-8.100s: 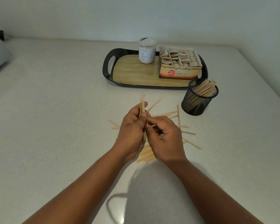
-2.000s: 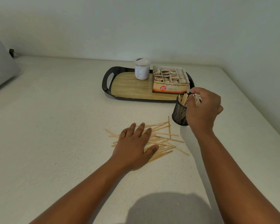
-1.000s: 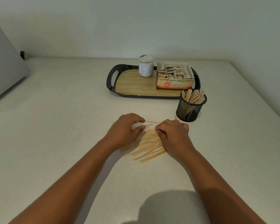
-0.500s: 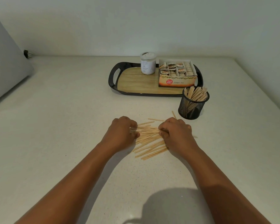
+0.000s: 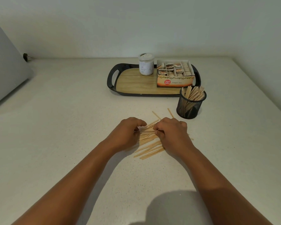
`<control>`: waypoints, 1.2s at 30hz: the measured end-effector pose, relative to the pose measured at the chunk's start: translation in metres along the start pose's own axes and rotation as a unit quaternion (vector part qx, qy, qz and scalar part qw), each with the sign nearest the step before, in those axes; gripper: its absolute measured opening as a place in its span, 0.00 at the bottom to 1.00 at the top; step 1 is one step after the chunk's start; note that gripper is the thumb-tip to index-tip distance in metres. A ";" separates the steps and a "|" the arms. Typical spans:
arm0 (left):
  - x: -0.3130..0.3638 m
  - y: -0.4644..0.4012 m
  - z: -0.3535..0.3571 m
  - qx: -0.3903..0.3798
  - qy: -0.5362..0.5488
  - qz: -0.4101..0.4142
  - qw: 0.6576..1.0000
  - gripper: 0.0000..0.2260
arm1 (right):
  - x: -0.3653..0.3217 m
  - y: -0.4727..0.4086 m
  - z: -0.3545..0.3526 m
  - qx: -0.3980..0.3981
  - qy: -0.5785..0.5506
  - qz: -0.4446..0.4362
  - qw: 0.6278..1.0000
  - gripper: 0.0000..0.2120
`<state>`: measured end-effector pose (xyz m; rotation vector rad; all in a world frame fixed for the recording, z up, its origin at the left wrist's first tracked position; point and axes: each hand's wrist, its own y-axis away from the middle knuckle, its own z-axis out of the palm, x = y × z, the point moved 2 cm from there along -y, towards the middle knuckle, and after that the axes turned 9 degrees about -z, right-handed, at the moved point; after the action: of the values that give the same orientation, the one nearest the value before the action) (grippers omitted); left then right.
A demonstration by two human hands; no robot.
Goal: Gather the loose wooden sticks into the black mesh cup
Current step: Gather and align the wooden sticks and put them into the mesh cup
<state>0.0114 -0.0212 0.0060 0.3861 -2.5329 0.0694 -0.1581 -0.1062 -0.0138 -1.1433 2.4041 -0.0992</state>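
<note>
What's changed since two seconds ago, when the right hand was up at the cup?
The right hand left the black mesh cup and came down to the loose sticks. The left hand, then flat on them, has curled, and both hands now pinch a few sticks between them. The cup, tray, jar and tea box look unmoved.

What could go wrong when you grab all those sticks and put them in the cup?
The mesh cup already looks crowded with sticks, so a new bunch might jam or tip it. Both hands pinch only some loose sticks; others could slip out or get left behind.
</note>
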 end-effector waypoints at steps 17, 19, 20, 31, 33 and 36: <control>0.006 -0.011 0.009 -0.009 -0.060 -0.020 0.998 0.12 | 0.005 0.001 -0.005 -0.047 -0.024 0.013 0.999 0.08; 0.007 -0.009 0.010 0.003 -0.068 -0.003 0.998 0.11 | 0.003 0.001 -0.003 -0.037 -0.019 0.010 0.999 0.07; 0.007 -0.008 0.010 0.009 -0.070 0.007 0.997 0.10 | 0.003 0.002 -0.003 -0.031 -0.015 0.008 0.999 0.07; 0.014 -0.001 -0.003 0.070 -0.130 0.082 0.986 0.06 | -0.003 0.002 -0.006 0.056 -0.065 -0.020 0.996 0.06; 0.019 -0.001 -0.009 0.091 -0.144 0.117 0.978 0.07 | -0.003 0.002 -0.007 0.064 -0.088 -0.017 0.994 0.06; 0.023 -0.001 -0.019 0.113 -0.172 0.165 0.965 0.12 | 0.000 0.002 -0.007 0.092 -0.162 -0.004 0.982 0.09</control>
<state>0.0038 -0.0260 0.0341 0.0573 -2.9219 0.4583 -0.1628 -0.1058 -0.0079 -0.9990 2.0578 -0.1240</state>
